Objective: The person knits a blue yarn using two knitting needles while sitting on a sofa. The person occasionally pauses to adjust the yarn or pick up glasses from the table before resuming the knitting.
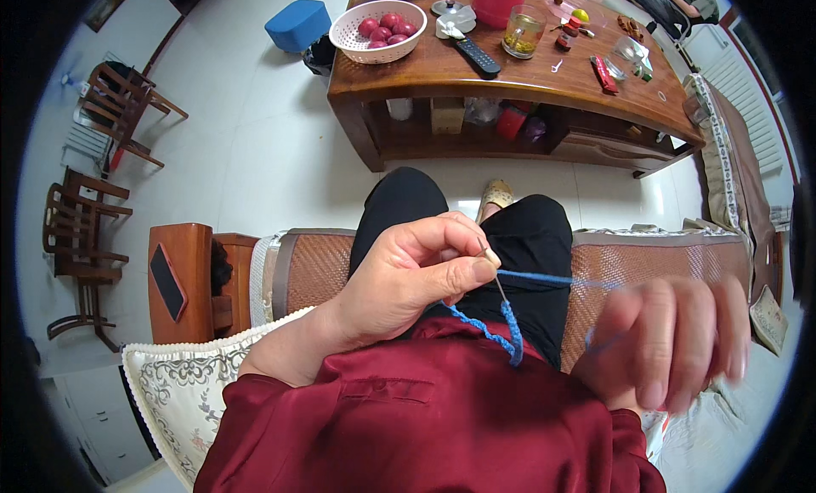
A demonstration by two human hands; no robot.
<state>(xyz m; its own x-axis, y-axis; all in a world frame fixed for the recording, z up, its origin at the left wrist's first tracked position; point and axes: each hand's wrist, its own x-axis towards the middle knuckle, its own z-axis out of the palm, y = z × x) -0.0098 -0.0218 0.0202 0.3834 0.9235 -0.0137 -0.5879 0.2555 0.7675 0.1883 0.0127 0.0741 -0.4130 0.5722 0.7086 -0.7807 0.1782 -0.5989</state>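
Observation:
My left hand pinches a thin metal knitting needle between thumb and index finger, over my lap. From the needle hangs a narrow strip of blue knitting, curving back up under the left hand. A strand of blue yarn runs taut from the left fingertips across to my right hand. That hand is blurred, its fingers curled, and the yarn passes into it; part of the strand is hidden behind the fingers.
Ahead stands a wooden coffee table with a basket of red fruit, a remote control and a glass. A phone lies on the wooden armrest at left. Another person sits at far right.

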